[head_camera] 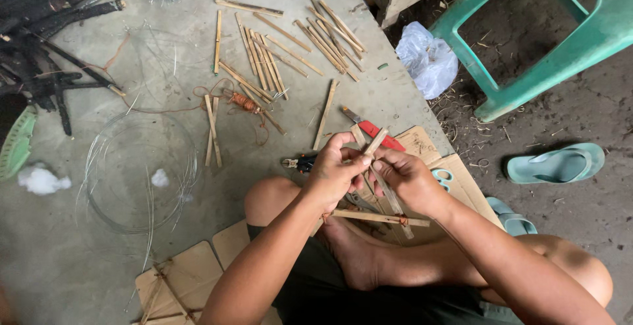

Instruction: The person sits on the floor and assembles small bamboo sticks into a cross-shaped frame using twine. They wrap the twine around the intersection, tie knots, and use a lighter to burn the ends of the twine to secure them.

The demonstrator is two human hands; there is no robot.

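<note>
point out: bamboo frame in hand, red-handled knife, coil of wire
bamboo frame (378, 217): head view, on its lower crossbar.
red-handled knife (378, 131): head view, on the red handle.
coil of wire (99, 196): head view, on the left loop edge.

Matt bamboo sticks (379, 186) — rough concrete floor (99, 259)

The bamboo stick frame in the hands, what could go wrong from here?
Both the left hand and right hand pinch the bamboo stick frame at one joint, so the crossed sticks could slip apart. A splinter may prick a finger. The red-handled knife lies close beyond the hands, open to a careless reach.
</note>
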